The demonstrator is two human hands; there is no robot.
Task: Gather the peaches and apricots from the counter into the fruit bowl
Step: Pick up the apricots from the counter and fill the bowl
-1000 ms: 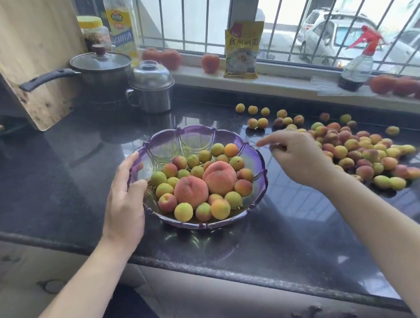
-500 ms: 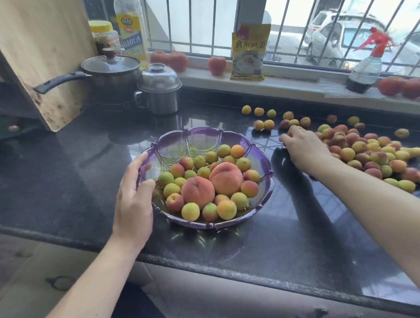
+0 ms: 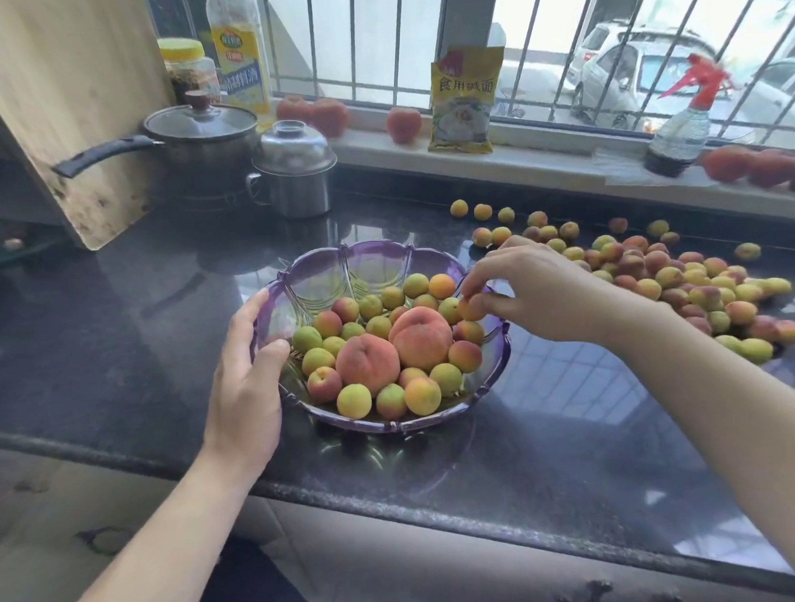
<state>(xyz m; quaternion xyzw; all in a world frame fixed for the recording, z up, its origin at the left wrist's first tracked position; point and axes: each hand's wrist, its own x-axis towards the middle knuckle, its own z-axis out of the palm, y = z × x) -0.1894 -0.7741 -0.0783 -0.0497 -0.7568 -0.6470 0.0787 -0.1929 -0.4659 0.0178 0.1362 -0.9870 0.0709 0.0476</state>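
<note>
The dark stone counter [image 3: 108,327] is carrying the whole work area, its near edge running across the frame and its right end cut off by the picture border. The purple fruit bowl [image 3: 374,260] is sitting at the centre of the counter, holding two peaches [image 3: 391,347] amid many small apricots; its far half is showing bare ribbed plastic. A loose pile of apricots [image 3: 683,283] is lying on the counter to the right of the bowl, reaching toward the far window ledge, with its right edge partly cut off. The left hand [image 3: 247,379] is resting against the bowl's left rim, fingers spread fairly wide and gently bent along the outside, thumb lying over the rim on the inner side. The right hand [image 3: 534,287] is hovering over the bowl's right rim, fingers drawn narrow and pinching one held apricot [image 3: 473,308] between thumb and fingertips; the apricot is just above the fruit already in the bowl, and whether it is touching them cannot be told. The palm side of the right hand is hidden. Red fruit on the far ledge is blurred and hard to identify.
</note>
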